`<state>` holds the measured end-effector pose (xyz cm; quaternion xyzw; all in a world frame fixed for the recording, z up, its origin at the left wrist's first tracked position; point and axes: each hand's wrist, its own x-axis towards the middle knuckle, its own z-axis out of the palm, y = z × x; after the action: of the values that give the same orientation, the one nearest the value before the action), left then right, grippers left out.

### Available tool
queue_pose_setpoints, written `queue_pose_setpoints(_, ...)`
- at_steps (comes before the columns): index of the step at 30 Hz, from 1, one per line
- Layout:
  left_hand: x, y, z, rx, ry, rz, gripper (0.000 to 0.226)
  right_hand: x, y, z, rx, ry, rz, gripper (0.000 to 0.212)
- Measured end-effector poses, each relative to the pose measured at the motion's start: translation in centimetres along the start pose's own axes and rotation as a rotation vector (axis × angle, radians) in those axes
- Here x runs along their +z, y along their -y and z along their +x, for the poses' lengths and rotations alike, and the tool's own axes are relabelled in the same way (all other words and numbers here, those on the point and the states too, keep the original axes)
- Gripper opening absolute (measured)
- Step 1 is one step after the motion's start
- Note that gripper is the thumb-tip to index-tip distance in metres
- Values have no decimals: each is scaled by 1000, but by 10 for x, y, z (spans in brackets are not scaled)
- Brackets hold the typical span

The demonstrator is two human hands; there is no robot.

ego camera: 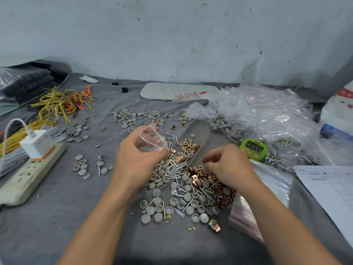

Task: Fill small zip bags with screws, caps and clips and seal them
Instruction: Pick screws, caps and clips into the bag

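My left hand (137,155) grips a small clear zip bag (150,139) with a red seal strip, held above the table with its mouth open. My right hand (227,165) hovers over the mixed pile with its fingers curled down; what the fingertips hold is hidden. Under both hands lie silver screws (172,165), copper-coloured clips (200,176) and grey round caps (158,207) on the grey cloth (57,217).
A heap of filled zip bags (267,115) sits at the right with a green timer (253,150) in front. Empty bags (246,213) and a paper sheet (328,188) lie near right. A power strip with charger (28,169), wire ties (61,104) and loose caps (133,117) fill the left and back.
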<state>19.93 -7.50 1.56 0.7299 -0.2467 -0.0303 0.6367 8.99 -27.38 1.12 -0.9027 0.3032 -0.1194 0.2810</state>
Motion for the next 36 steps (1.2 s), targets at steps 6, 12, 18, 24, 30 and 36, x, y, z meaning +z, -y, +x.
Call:
queue_pose_setpoints(6,7,1,-1,-14,-18,107,51,10,8,0,-122,225,-241,19)
queue_pose_setpoints(12,6,0,0,-31,-57,150,48,10,9,3,-131,252,-339,11)
queue_pose_setpoints(18,4,0,3,-86,-181,191,38,4,20,10,-101,-19,-234,20)
queue_pose_setpoints(24,3,0,6,-135,-282,213,25,29,60,41,-188,97,-110,34)
queue_pose_setpoints(30,-5,5,10,-144,-285,263,20,59,79,63,-221,241,-414,47)
queue_pose_setpoints(36,-11,5,8,-166,-286,261,26,55,76,59,-244,296,-446,33)
